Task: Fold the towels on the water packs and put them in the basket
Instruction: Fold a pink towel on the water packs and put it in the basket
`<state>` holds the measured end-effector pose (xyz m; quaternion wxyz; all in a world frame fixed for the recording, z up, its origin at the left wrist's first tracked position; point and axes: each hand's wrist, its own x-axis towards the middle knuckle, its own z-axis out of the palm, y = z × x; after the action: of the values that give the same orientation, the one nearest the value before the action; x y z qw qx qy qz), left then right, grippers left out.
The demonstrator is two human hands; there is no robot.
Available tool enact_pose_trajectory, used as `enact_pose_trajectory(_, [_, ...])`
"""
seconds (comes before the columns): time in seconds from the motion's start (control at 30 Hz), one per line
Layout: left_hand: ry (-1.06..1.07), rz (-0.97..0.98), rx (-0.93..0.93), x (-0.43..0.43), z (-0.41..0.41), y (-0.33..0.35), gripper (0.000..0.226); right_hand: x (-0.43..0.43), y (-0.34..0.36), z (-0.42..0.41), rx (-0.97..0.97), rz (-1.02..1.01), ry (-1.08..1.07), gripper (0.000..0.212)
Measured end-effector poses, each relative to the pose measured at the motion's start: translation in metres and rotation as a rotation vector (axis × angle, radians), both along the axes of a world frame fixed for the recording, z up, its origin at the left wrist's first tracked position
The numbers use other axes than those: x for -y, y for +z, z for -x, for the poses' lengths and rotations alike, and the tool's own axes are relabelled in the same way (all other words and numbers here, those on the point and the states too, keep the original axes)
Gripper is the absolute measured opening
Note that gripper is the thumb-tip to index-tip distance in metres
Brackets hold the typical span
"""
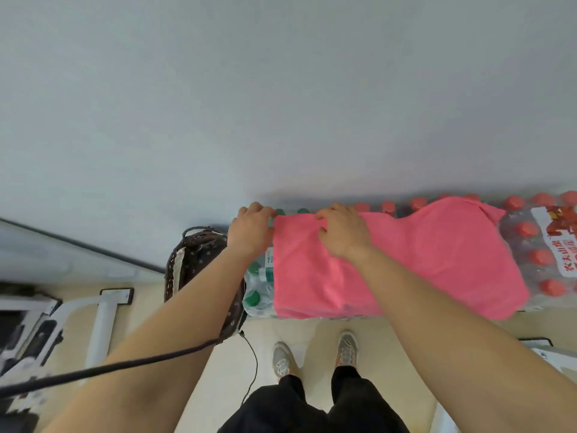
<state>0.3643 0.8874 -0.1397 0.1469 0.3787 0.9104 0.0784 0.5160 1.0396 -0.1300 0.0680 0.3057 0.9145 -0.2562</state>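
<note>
A pink towel [421, 264] lies spread over the water packs [543, 254], which stand against the wall. My left hand [251, 229] pinches the towel's far left corner. My right hand [343, 232] grips the far edge a little to the right, fingers curled into the cloth. A dark woven basket [196, 260] stands on the floor just left of the packs, partly hidden by my left forearm.
Green-capped bottles [259, 285] show at the left end of the packs, red-capped ones at the right. White equipment frames [100, 326] stand on the floor at left. A black cable [125, 367] crosses under my left arm. My feet [315, 354] are close to the packs.
</note>
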Motion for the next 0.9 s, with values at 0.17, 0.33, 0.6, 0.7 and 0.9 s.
enact_pose_trajectory(0.17, [-0.006,-0.041,0.121,0.008,0.012,-0.004,0.016,0.023,-0.005,0.025,0.084,0.03,0.096,0.055])
enact_pose_trajectory(0.33, [0.056,-0.102,0.307,0.007,0.018,-0.009,0.028,0.034,-0.008,0.045,0.102,0.049,0.059,0.061])
enact_pose_trajectory(0.6, [0.069,-0.205,0.332,0.006,0.023,-0.013,0.011,0.028,-0.007,0.066,0.063,0.031,0.089,0.011])
enact_pose_trajectory(0.7, [0.168,-0.309,0.382,0.012,0.029,-0.011,0.01,0.03,-0.002,0.079,0.003,0.012,0.093,0.009])
enact_pose_trajectory(0.9, [0.469,-0.423,0.493,0.025,0.06,-0.015,0.009,0.042,0.0,0.104,-0.09,-0.002,0.086,0.008])
